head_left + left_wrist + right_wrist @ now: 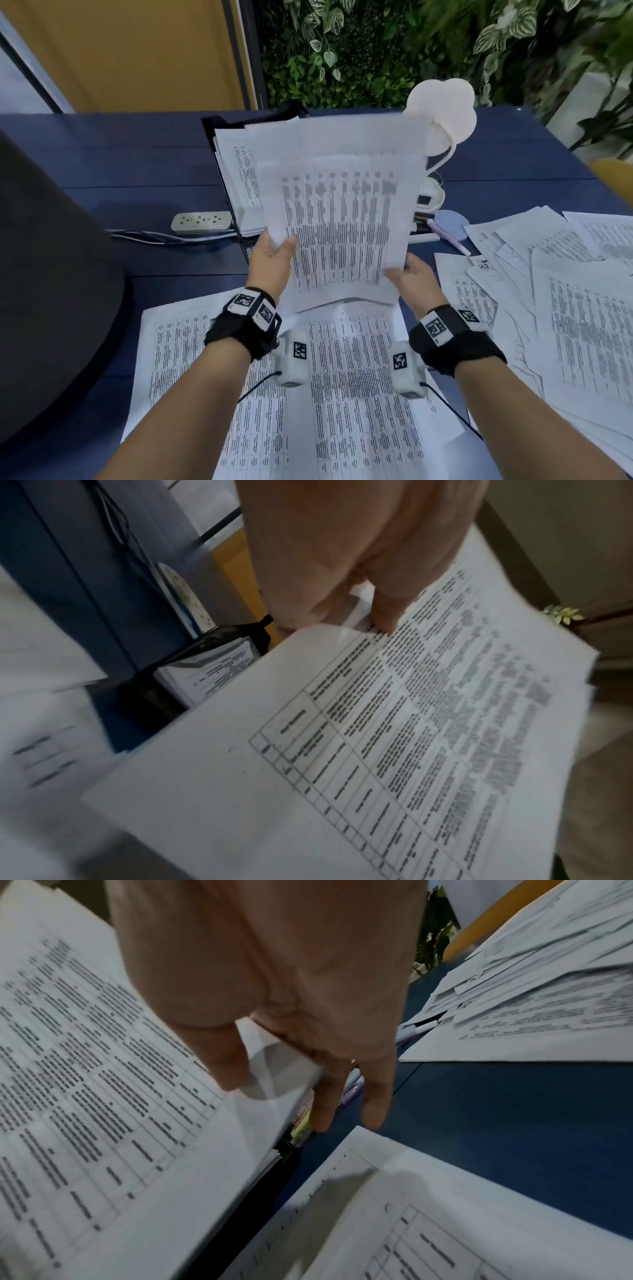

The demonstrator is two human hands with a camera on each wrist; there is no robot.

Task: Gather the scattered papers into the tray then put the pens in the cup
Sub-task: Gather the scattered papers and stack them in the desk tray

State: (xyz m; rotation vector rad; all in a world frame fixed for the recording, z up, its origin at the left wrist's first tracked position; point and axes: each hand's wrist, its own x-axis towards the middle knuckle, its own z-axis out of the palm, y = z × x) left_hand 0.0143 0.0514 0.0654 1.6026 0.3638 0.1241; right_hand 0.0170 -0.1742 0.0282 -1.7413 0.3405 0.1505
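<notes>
You hold the stack of papers (337, 219) lifted over the black tray (219, 161), your left hand (270, 262) pinching its left edge, your right hand (411, 277) pinching the right. The grip is light and at the near end only, so loose sheets could fan out, slide past the tray onto the tabletop (137, 164), or catch the white lamp (445, 109) beside it.
</notes>
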